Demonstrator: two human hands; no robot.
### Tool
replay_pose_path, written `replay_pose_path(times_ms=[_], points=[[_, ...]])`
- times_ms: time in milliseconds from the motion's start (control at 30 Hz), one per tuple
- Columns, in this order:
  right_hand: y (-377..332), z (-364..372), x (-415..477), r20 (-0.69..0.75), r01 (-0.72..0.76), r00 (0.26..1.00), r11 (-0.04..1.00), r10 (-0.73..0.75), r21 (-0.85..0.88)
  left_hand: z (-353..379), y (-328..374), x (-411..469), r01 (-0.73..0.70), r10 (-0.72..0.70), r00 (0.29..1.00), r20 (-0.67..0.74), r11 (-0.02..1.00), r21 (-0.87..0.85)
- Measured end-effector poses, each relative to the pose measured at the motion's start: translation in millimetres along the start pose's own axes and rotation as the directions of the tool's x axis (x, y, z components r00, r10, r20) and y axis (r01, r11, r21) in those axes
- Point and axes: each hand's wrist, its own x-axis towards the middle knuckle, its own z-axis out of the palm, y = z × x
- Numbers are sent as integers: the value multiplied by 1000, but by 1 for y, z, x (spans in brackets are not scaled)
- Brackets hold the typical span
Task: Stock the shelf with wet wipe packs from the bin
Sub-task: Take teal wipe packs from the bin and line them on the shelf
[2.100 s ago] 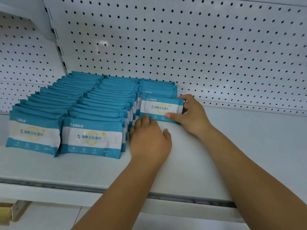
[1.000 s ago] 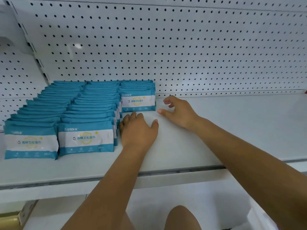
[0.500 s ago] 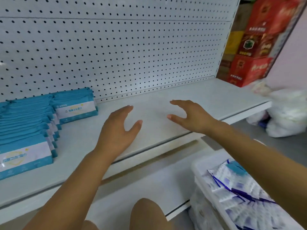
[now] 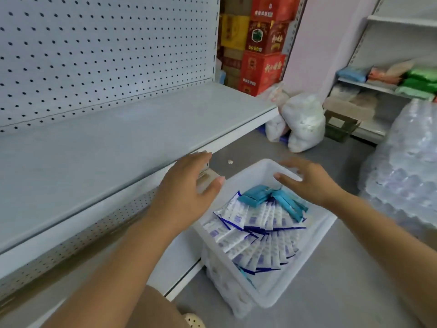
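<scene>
- Fingers [image 4: 201, 159] of the left hand [image 4: 186, 192] are spread and relaxed and grip nothing. The hand hovers at the shelf's front edge, just beside the bin.
- Fingers [image 4: 292, 164] of the right hand [image 4: 314, 183] are likewise spread and grip nothing. This hand hovers over the bin's far end, just above the packs; I cannot tell whether it touches them.
- Far left: white pegboard [image 4: 94, 55] forms the back wall, upright.
- Shelf [image 4: 118, 147]: pale grey metal with a white front lip, and a lower tier beneath it.
- Bin [image 4: 307, 256]: white plastic, on the grey floor [image 4: 343, 292], just beside the shelf's lower tier.
- Wet wipe packs [image 4: 255, 242]: all in the bin. Most are white with blue print, fanned on edge, with a few teal packs [image 4: 257, 196] on top at the far end.
- Behind the shelf end: stacked red cartons [image 4: 262, 67].
- On the floor near them: white sacks [image 4: 302, 124].
- Right: a second shelving unit [image 4: 378, 88] holding green packets [image 4: 423, 79].
- Far right: a clear-wrapped bundle [image 4: 406, 166]; its contents are blurred.
</scene>
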Motion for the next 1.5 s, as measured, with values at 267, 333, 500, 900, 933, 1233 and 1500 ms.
replay_pose_path(times_ms=[267, 333, 500, 900, 933, 1233, 1500], points=[[103, 54, 4, 174, -329, 927, 943, 333, -54, 108, -35, -17, 126, -168, 969, 183, 967, 220], [110, 68, 9, 189, -361, 910, 930, 368, -72, 129, -47, -24, 177, -252, 943, 216, 932, 315], [128, 93, 30, 150, -379, 909, 920, 390, -98, 162, -64, -43, 259, -359, 897, 258, 900, 351], [150, 120, 57, 43, -298, 944, 900, 328, -319, 181, -69, -55, 230, -377, 894, 242, 849, 476], [151, 122, 55, 50, -300, 944, 908, 328, -291, 181, -68, -55, 234, -382, 893, 239, 847, 478], [151, 114, 46, 78, -367, 925, 927, 373, -77, 177, -65, -53, 238, -400, 875, 273, 846, 478], [118, 81, 33, -107, -349, 927, 932, 358, 96, 161, -53, -44, 383, -447, 863, 236, 883, 272]])
